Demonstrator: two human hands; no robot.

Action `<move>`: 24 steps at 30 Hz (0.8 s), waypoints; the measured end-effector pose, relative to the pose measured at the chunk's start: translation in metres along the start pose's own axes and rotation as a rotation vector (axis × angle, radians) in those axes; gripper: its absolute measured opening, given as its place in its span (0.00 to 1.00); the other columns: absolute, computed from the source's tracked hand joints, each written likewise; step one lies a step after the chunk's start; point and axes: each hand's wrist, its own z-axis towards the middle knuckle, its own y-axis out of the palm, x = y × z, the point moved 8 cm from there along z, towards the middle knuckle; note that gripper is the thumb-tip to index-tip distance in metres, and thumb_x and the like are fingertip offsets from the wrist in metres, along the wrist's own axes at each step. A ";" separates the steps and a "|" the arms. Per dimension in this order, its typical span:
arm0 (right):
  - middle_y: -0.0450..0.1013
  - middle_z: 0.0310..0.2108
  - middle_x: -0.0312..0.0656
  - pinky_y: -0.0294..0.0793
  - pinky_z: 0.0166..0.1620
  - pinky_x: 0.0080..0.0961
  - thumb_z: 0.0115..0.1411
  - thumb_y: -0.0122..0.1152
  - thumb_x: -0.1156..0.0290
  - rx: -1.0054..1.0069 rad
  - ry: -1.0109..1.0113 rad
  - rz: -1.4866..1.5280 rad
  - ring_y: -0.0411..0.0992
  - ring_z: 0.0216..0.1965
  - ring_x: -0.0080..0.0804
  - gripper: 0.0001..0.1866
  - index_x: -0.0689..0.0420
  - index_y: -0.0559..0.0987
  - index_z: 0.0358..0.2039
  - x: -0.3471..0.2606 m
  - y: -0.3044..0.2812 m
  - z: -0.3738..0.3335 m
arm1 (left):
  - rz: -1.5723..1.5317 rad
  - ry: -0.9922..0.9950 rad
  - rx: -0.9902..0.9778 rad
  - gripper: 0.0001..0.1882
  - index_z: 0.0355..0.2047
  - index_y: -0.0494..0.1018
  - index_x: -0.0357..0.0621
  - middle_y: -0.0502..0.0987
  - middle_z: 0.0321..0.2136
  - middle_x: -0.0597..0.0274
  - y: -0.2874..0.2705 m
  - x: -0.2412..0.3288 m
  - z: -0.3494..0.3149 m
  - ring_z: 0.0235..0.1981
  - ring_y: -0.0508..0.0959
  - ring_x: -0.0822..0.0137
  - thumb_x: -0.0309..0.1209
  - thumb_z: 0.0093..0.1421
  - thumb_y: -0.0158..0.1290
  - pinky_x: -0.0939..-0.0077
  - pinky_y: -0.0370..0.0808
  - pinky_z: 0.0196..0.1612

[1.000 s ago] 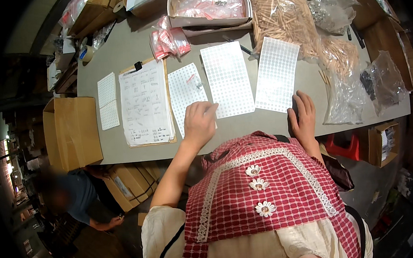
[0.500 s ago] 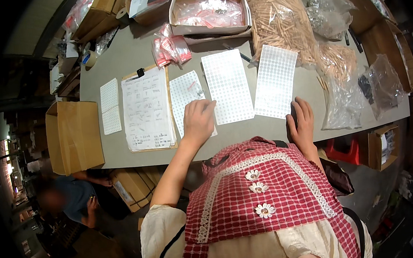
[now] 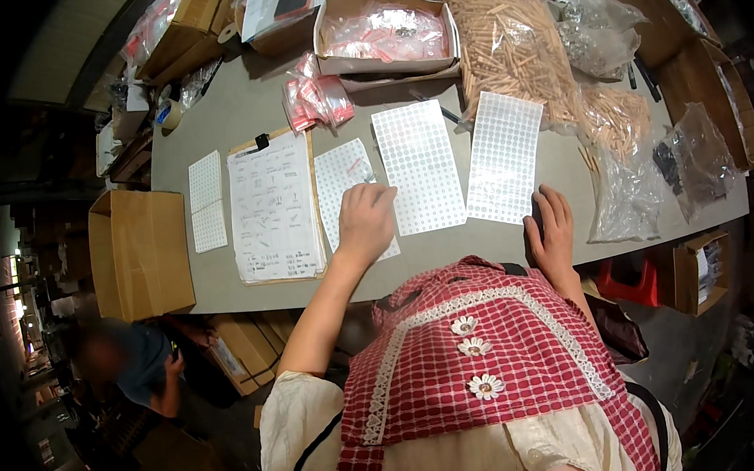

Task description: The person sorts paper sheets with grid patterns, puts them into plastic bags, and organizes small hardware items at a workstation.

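My left hand [image 3: 367,223] rests over a white sheet of small round stickers [image 3: 335,186], its fingers curled together. Whatever they hold, if anything, is hidden under them. By its fingertips a small clear plastic bag with a red strip [image 3: 358,171] lies on that sheet. Right of it is a larger sticker sheet [image 3: 420,166]. My right hand [image 3: 554,226] lies on the table with fingers apart, nearest the lower right corner of another sticker sheet [image 3: 504,156], and holds nothing.
A clipboard with papers [image 3: 274,210] and smaller sticker sheets [image 3: 207,200] lie left. Behind stand a carton of small bags [image 3: 388,62] and a large bag of wooden pegs [image 3: 513,48]. An open cardboard box [image 3: 141,254] stands at the left edge; a person [image 3: 144,369] is beyond.
The whole view has shifted slightly, with the table sitting a little lower. My hands keep nearly the same places. The other person's outstretched arm has drawn back from the boxes.
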 end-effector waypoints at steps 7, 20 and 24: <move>0.66 0.62 0.53 0.61 0.65 0.48 0.61 0.61 0.71 0.006 0.002 -0.002 0.61 0.64 0.56 0.23 0.63 0.73 0.56 -0.002 -0.002 0.000 | 0.009 0.003 0.041 0.15 0.41 0.79 0.39 0.76 0.37 0.58 -0.008 -0.002 0.012 0.42 0.75 0.55 0.19 0.52 0.53 0.58 0.70 0.50; 0.70 0.59 0.49 0.61 0.62 0.43 0.61 0.60 0.69 0.066 0.111 0.099 0.66 0.58 0.52 0.21 0.60 0.76 0.55 0.021 0.001 0.013 | 0.043 -0.020 0.050 0.21 0.47 0.78 0.41 0.76 0.42 0.55 0.015 -0.012 -0.001 0.45 0.75 0.52 0.18 0.52 0.53 0.58 0.71 0.51; 0.72 0.57 0.46 0.61 0.60 0.41 0.59 0.62 0.64 0.201 0.173 0.115 0.67 0.56 0.49 0.20 0.58 0.78 0.51 0.045 0.014 0.052 | 0.055 -0.007 0.087 0.21 0.47 0.78 0.42 0.76 0.42 0.54 0.018 -0.012 -0.001 0.45 0.75 0.52 0.18 0.52 0.54 0.58 0.71 0.51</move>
